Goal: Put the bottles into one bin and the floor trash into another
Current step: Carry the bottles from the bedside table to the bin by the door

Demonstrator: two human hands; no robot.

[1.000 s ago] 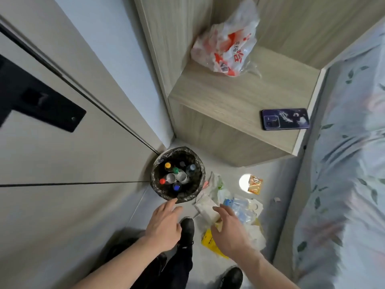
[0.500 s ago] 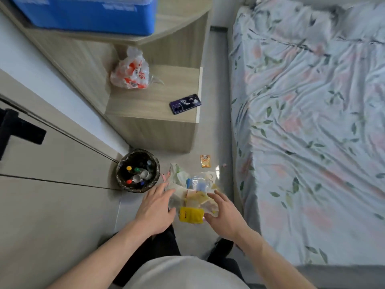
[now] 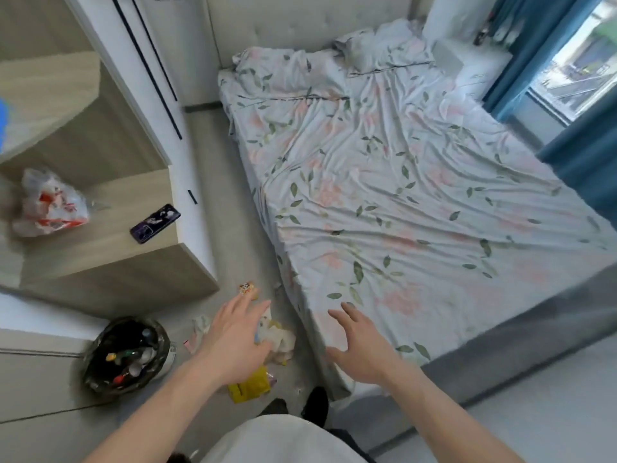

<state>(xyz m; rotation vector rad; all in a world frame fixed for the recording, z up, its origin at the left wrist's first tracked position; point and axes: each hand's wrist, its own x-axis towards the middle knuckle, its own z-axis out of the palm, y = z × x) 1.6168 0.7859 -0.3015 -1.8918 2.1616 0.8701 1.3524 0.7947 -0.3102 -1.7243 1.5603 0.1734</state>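
A round bin [image 3: 96, 379] lined with a black bag stands on the floor at lower left, with several capped bottles [image 3: 132, 359] upright inside. To its right lies a heap of floor trash [image 3: 278, 342]: white wrappers, a yellow packet [image 3: 248, 387] and a small orange snack packet [image 3: 248, 289] farther off. My left hand [image 3: 233, 342] hovers over the heap, fingers spread, holding nothing. My right hand [image 3: 359, 345] is in the air over the bed's near corner, fingers spread and empty. No second bin is in view.
A bed [image 3: 400, 182] with a floral sheet fills the right side. A wooden bedside shelf [image 3: 110, 248] on the left carries a phone [image 3: 155, 223] and a red-and-white plastic bag [image 3: 50, 205]. A narrow strip of floor runs between shelf and bed.
The view has swung up and to the right, away from the floor towards the bed. Both hands have lifted off the trash heap and spread apart, the right one moving over the bed corner.
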